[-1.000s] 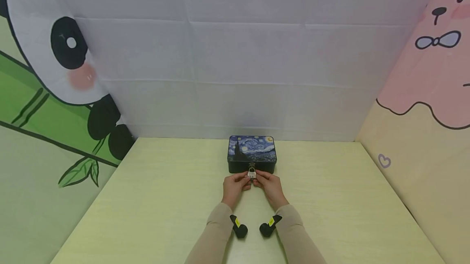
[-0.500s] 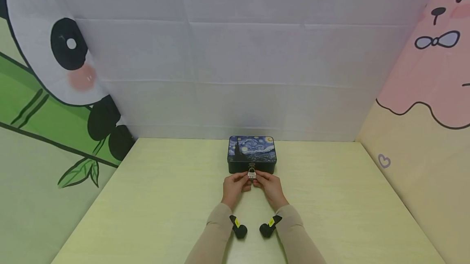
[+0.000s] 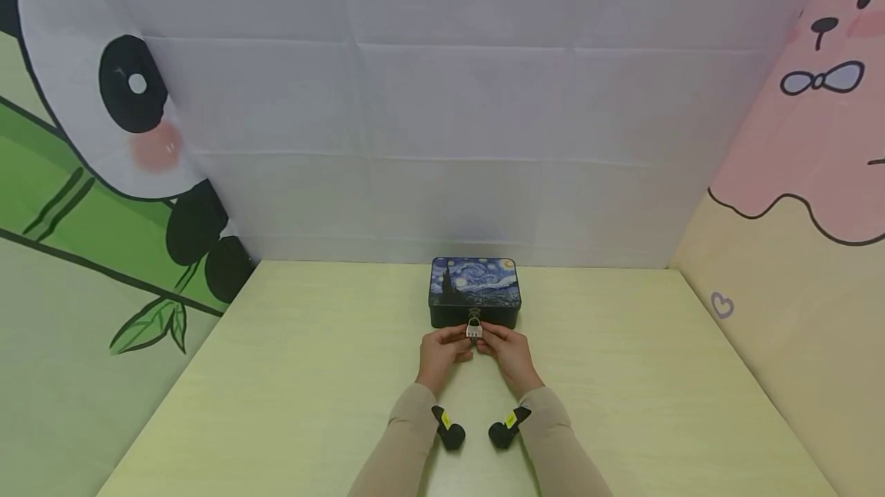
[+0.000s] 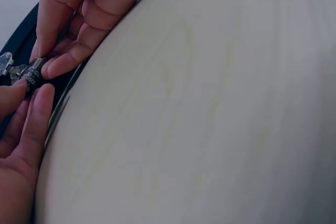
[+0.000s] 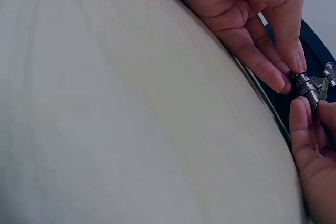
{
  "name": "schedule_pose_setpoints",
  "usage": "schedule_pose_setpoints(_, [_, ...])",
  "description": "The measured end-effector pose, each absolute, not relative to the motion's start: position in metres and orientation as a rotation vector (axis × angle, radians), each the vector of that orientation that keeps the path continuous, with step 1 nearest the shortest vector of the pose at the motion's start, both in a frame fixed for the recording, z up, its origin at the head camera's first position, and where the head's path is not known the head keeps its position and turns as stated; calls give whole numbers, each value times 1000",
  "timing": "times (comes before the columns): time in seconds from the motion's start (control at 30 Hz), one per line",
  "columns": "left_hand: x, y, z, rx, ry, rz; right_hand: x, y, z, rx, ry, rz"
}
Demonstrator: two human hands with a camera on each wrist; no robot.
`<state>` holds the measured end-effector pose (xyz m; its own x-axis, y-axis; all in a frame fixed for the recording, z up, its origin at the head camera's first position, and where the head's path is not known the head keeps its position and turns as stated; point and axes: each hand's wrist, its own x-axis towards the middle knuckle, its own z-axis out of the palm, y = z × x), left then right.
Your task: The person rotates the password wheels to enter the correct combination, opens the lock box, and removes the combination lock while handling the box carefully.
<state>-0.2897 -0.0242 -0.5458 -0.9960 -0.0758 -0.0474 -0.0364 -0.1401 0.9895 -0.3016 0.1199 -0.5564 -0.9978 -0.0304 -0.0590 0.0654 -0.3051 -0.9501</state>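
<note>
A dark tin box with a blue swirling night-sky lid [image 3: 474, 282] sits closed near the table's back edge. At its front latch [image 4: 6, 62] is a small silver combination padlock [image 3: 473, 331], its shackle up against the latch; whether the shackle is locked cannot be told. The left hand [image 3: 439, 355] pinches the padlock from the left, and the right hand [image 3: 513, 356] pinches it from the right. Number rings show on the padlock [image 4: 32, 74] between the fingertips in the left wrist view. The right wrist view shows the same padlock [image 5: 305, 88] and the latch [image 5: 329, 74].
The pale yellow table [image 3: 311, 374] extends around the box and forearms. Behind it hangs a creased white cloth [image 3: 449, 113]. Printed cartoon panels stand at the left [image 3: 90, 197] and right [image 3: 795, 174]. Each sleeve cuff has a black wrist device [image 3: 451, 434].
The head view has shifted very slightly. Both hands stay at the padlock, with only small finger movements; the box has not moved.
</note>
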Motion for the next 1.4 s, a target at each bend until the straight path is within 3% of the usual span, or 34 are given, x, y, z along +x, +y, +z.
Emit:
schedule_pose_setpoints(0.23, [-290, -26, -546, 81, -2053, -2322, -302, 120, -556, 59, 1815, -2483])
schedule_pose_setpoints(0.57, [-274, -25, -518, 48, -2081, -2301, -302, 120, -555, 58, 1822, -2475])
schedule_pose_setpoints(1.4, [-275, -24, -521, 20, -2082, -2292, -302, 120, -555, 67, 1838, -2470])
